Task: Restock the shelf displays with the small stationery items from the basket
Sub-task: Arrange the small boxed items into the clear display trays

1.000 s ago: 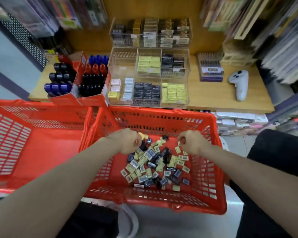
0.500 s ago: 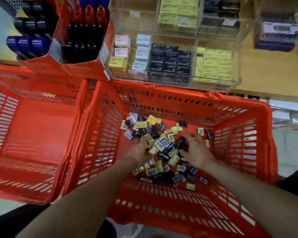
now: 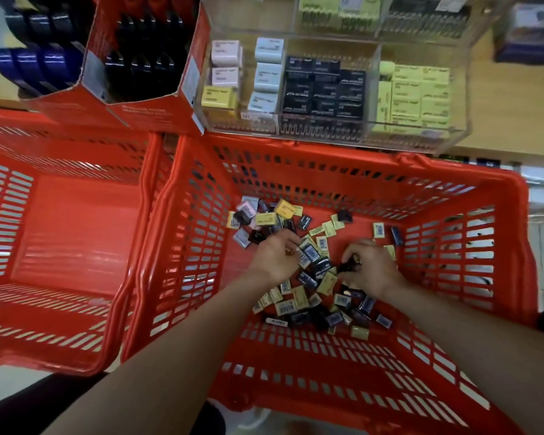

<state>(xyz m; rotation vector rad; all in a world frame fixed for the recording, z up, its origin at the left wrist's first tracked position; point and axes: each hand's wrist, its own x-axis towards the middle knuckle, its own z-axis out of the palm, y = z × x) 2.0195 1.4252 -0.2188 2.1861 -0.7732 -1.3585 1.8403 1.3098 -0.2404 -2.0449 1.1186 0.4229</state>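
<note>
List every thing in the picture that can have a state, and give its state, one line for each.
Right red plastic basket: holds loose small packets on its floor.
Left red plastic basket: nothing visible inside.
Clear acrylic display case: compartments partly filled with boxes.
Red cardboard display boxes: open on top, hold dark items.
Left hand: fingers curled, down in the packets.
Right hand: pinches a small black packet.

Even bright indoor light, soft motion blur, wide-angle bending at edges.
</note>
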